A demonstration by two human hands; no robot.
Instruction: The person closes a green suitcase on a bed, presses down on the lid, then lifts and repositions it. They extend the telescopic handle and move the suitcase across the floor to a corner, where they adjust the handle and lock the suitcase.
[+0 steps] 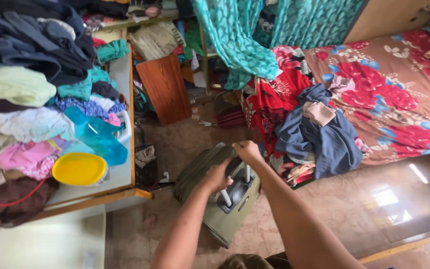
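- Bare tiled floor [374,199] lies open to the right of the olive-green suitcase [220,199], near the bed.
- A floral-covered bed [399,89] with a heap of blue clothes [319,134] blocks the far right.
- On the left, a table [120,174] piled with clothes [26,99], a yellow lid [79,168] and a blue bottle [98,137] walls that side.
- A leaning wooden board [165,87] and a teal curtain [235,40] close the far middle.

One head-worn camera looks steeply down, close above the floor [354,209].

Glossy stone floor [374,199], matt fabric suitcase [200,169]
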